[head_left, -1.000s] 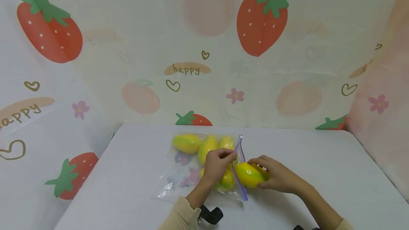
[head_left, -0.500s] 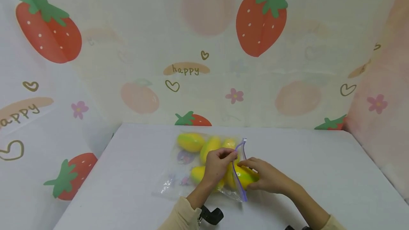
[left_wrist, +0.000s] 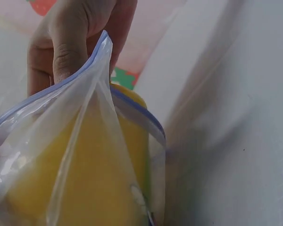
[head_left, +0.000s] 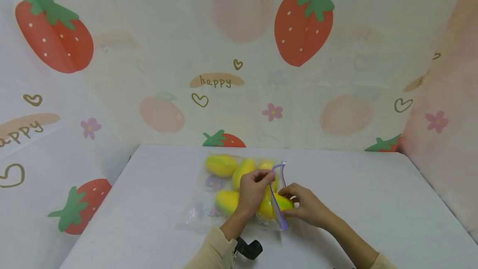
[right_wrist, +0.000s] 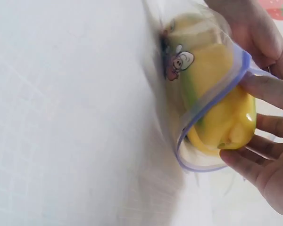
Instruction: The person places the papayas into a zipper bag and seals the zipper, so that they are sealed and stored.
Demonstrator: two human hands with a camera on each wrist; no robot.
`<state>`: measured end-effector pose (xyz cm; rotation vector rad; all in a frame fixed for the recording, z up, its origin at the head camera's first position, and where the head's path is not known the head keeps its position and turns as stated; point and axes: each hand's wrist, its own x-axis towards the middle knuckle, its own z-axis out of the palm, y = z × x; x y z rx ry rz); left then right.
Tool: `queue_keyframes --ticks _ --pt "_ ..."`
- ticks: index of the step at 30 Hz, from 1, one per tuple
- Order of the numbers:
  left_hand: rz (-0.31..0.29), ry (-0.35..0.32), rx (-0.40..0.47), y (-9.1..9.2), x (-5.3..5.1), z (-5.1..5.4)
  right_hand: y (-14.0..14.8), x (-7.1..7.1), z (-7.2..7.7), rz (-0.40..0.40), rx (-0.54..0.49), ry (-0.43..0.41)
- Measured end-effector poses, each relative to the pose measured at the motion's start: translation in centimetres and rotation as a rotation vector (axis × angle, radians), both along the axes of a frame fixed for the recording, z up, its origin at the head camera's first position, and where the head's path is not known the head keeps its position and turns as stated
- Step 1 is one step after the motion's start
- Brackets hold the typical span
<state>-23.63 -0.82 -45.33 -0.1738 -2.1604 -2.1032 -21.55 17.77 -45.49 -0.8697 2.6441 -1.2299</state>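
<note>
A clear zip bag (head_left: 198, 209) with a purple-blue zip edge lies on the table, its mouth facing right. Several yellow-green mangoes (head_left: 221, 165) show through the plastic. My left hand (head_left: 253, 192) pinches the upper rim of the bag's mouth between thumb and fingers, and hides part of the fruit behind it. At the opening, my right hand (head_left: 309, 207) holds the near end of another mango (right_wrist: 233, 117), most of which is inside the bag. In the right wrist view, fingertips touch that rounded end just outside the zip edge (right_wrist: 212, 101).
A white table (head_left: 354, 186) carries the bag, with its far edge against a strawberry-print cloth backdrop (head_left: 304, 28). Cloth also hangs at both sides. A black wrist device (head_left: 249, 249) sits at the left sleeve, close to the bag's front edge.
My right hand has moved left, pushing the mango from outside the bag's mouth mostly into it. A mango at the front inside has shifted left. My left hand keeps its pinch on the rim.
</note>
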Motion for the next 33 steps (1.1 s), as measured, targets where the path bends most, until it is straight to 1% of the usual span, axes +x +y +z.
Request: queue_keyframes --ticks 4,7,9,14,17,19,22,25,29,33 --pt "-0.001 -0.007 0.005 0.0 -0.2 -0.1 -0.1 0.0 -0.5 0.030 -0.031 -0.032" --pt "0.001 0.003 0.015 0.0 -0.3 -0.2 0.2 0.1 -0.7 0.027 -0.051 -0.067" --pt "0.002 0.008 0.021 0.0 -0.3 -0.2 0.4 0.0 -0.8 0.008 -0.049 -0.091" --pt "0.005 -0.005 0.018 -0.1 -0.2 -0.3 0.7 0.0 -1.2 -0.082 0.009 -0.113" --pt "0.008 -0.013 0.008 -0.1 -0.2 -0.3 0.6 -0.1 -1.4 -0.111 0.002 -0.126" --pt "0.010 -0.010 -0.001 -0.2 -0.2 -0.3 0.4 -0.1 -1.7 -0.101 -0.029 -0.145" --pt "0.014 0.000 -0.016 -0.2 -0.2 -0.3 0.0 0.0 -1.9 -0.060 -0.062 -0.179" --pt "0.014 0.003 -0.020 -0.2 -0.2 -0.2 -0.3 0.1 -2.1 -0.025 -0.057 -0.204" --pt "0.005 -0.014 -0.016 -0.2 -0.2 -0.1 -0.4 0.3 -2.2 -0.025 -0.040 -0.189" --pt "-0.004 -0.027 -0.021 -0.1 -0.1 0.0 -0.2 0.3 -2.0 -0.066 -0.043 -0.132"
